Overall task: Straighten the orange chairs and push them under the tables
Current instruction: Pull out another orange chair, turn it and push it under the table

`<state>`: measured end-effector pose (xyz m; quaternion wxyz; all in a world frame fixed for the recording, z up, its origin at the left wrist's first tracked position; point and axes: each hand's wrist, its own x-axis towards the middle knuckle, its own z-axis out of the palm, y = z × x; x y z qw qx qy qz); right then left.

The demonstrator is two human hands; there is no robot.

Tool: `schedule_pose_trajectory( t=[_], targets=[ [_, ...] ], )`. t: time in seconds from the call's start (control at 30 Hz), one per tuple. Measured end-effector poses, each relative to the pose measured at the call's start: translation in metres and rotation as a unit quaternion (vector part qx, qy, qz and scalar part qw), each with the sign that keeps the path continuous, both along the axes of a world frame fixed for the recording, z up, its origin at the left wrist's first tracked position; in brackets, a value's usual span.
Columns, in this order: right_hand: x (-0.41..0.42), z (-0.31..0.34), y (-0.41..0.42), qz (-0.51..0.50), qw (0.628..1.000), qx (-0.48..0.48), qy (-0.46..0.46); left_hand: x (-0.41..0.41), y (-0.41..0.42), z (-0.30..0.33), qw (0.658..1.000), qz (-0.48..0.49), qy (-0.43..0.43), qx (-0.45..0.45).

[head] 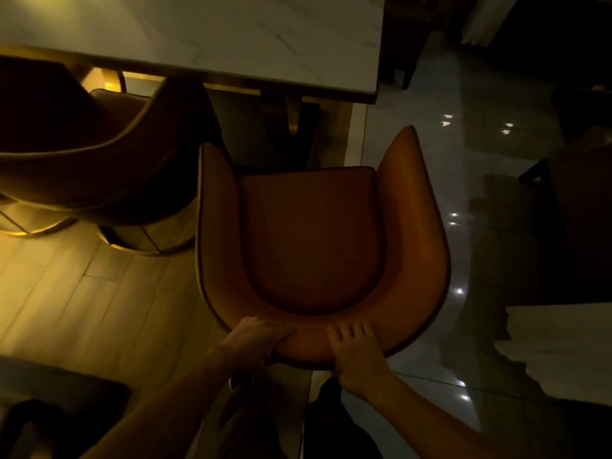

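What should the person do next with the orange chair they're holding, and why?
Probably push it straight forward. Both hands, left hand and right hand, grip the orange chair by its backrest, it faces the marble table, and its seat is wholly outside the table edge.

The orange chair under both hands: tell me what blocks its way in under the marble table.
Nothing visible lies on the floor between the orange chair and the marble table. The table's gold base stands in the shadow straight ahead of the seat and may limit how far it goes. The neighbouring chair sits close on the left.
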<state>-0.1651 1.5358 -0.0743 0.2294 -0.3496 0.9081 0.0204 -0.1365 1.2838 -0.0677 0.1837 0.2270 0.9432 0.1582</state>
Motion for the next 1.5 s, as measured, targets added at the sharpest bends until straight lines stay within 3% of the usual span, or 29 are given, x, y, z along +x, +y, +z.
schedule_pose_trajectory(
  t=[0.17,0.43,0.6,0.73,0.97,1.13,1.33,1.5],
  targets=[
    [-0.010,0.002,0.019,0.061,0.988,-0.119,-0.072,0.026,-0.025,-0.010,0.995,0.080,-0.055,0.012],
    [-0.031,-0.001,0.051,0.010,0.995,0.012,-0.094,0.032,0.036,0.001,0.992,0.107,-0.069,-0.012],
    [-0.030,0.001,0.049,0.011,0.993,-0.024,-0.116,0.030,0.032,-0.006,0.994,0.098,-0.052,0.002],
    [-0.031,-0.006,0.051,0.021,0.994,-0.022,-0.109,0.021,0.024,-0.009,0.993,0.070,-0.091,0.010],
    [-0.039,-0.014,0.018,0.048,0.991,-0.054,-0.111,0.006,-0.023,-0.015,0.997,0.027,-0.034,0.056],
    [-0.059,-0.021,-0.044,0.084,0.990,-0.068,-0.096,-0.023,-0.083,-0.009,0.997,0.060,0.013,0.042],
    [-0.085,-0.018,-0.098,0.062,0.990,-0.080,-0.101,-0.069,-0.124,0.005,0.993,0.074,-0.079,-0.045],
    [-0.097,-0.023,-0.104,0.055,0.988,-0.105,-0.103,-0.078,-0.125,0.006,0.988,0.095,-0.071,-0.097]
  ],
)
